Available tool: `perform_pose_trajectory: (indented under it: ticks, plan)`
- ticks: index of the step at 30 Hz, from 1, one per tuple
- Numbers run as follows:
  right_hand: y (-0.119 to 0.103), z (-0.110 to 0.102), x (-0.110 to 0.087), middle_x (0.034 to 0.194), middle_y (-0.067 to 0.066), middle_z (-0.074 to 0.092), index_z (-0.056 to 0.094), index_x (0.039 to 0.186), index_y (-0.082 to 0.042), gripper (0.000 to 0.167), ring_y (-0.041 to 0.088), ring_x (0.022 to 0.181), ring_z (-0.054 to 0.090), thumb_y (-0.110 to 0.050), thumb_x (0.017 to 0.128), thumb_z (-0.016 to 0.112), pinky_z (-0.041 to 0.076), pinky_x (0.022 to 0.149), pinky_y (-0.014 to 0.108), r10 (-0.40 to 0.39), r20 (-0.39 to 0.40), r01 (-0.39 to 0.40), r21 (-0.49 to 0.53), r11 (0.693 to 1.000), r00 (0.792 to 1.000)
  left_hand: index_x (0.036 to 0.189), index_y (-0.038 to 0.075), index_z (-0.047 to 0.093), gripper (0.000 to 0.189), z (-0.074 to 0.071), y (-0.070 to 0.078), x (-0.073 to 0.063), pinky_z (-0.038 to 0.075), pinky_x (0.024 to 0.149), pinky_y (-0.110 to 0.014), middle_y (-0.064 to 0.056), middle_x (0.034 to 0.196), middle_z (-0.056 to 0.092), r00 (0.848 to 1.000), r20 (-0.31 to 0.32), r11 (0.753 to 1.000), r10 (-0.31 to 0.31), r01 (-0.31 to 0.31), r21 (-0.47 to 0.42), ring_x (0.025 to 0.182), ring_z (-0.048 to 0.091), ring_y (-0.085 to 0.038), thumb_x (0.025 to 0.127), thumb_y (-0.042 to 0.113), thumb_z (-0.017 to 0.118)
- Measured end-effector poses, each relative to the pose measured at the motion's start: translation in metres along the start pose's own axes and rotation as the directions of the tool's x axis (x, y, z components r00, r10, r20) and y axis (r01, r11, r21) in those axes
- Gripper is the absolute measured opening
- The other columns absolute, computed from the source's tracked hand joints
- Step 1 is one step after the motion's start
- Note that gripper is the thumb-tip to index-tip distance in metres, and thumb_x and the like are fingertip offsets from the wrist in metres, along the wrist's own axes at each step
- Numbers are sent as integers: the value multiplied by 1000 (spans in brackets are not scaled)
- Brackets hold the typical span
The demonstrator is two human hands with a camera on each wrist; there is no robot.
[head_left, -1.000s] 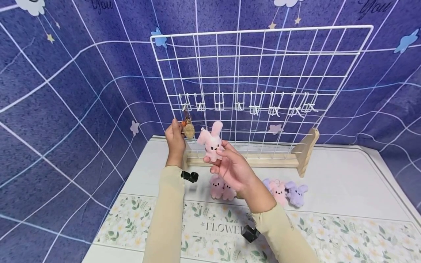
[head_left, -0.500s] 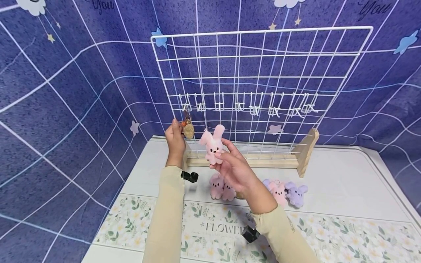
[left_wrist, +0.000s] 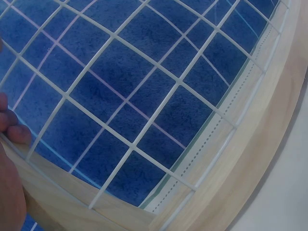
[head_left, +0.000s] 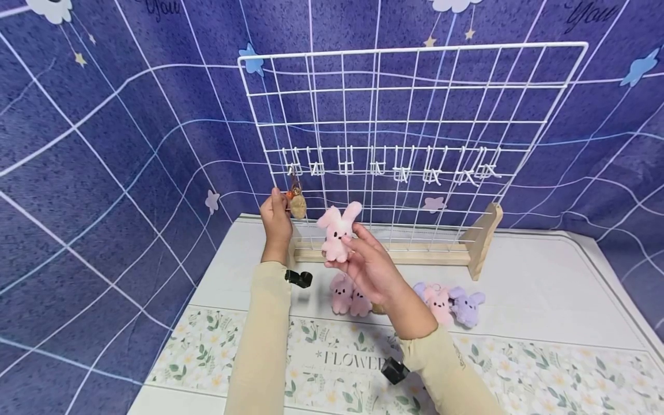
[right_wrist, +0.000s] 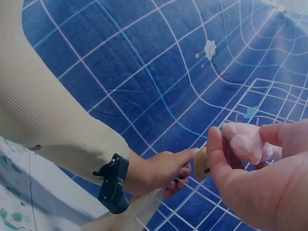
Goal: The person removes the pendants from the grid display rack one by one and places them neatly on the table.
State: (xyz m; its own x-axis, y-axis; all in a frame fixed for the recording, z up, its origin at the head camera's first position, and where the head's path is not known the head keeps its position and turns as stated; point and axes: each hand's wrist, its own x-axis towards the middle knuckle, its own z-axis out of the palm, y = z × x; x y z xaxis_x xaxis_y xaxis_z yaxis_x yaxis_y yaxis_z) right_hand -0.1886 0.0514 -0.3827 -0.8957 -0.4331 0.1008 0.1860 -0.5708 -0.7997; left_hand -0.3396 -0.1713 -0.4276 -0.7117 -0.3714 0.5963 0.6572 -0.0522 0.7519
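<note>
My right hand (head_left: 370, 262) pinches a pink plush bunny keychain (head_left: 336, 242) between thumb and fingers, in front of the lower part of the white wire grid rack (head_left: 415, 121). One of the bunny's ears leans left, the other right. In the right wrist view the pink bunny (right_wrist: 248, 142) is partly covered by the fingers. My left hand (head_left: 276, 222) grips the rack's left edge near its wooden foot. Curled fingers (left_wrist: 12, 126) show there in the left wrist view. Beside that hand a tan round keychain (head_left: 298, 206) with an orange bit hangs from the leftmost hook.
Several white hooks (head_left: 402, 173) line one row of the grid. On the white table, pink bunnies (head_left: 342, 295) lie below my right hand, and a pink bunny (head_left: 440, 305) with a purple one (head_left: 468, 306) lies farther right. A floral mat strip (head_left: 544, 369) crosses the front.
The pink bunny has come down slightly and turned in my right hand, its ears now spread to both sides. The left hand has stayed on the rack.
</note>
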Motion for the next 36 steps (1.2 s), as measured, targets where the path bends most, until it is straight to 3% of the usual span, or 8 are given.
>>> perform_pose_trajectory:
  ticks: [5, 19, 28, 36]
  plan:
    - [1, -1, -1, 119, 0, 66, 51, 133, -15, 30, 14, 101, 74, -5, 105, 46, 63, 90, 32, 20, -33, -20, 1, 1000, 999, 61, 19, 39, 52, -1, -2, 1, 26, 48, -15, 14, 59, 36, 1000, -3, 1000, 1, -1, -7, 51, 32, -1, 113, 18, 39]
    - [7, -6, 2, 113, -2, 69, 53, 130, -15, 30, 15, 95, 75, -4, 102, 45, 63, 84, 32, 18, -19, -18, -21, 1000, 1000, 61, 20, 38, 53, -1, -2, 0, 27, 48, -15, 12, 59, 36, 1000, 1, 1000, 16, -16, 2, 52, 32, -3, 113, 17, 38]
    - [11, -7, 3, 117, -1, 70, 38, 157, -8, 57, 12, 91, 73, -2, 100, 41, 64, 76, 29, 30, -34, -32, -71, 997, 999, 60, 22, 39, 54, -2, 0, 0, 28, 49, -17, 10, 60, 36, 1000, -8, 1000, 6, -6, 23, 52, 34, -3, 114, 17, 38]
    - [13, -10, 2, 111, 3, 68, 49, 131, -10, 37, 19, 87, 74, -3, 98, 36, 64, 73, 33, 55, 55, -53, -27, 998, 997, 61, 19, 38, 52, -2, -3, 1, 27, 48, -17, 11, 59, 36, 1000, 3, 1000, 24, -24, 10, 51, 33, -2, 113, 18, 39]
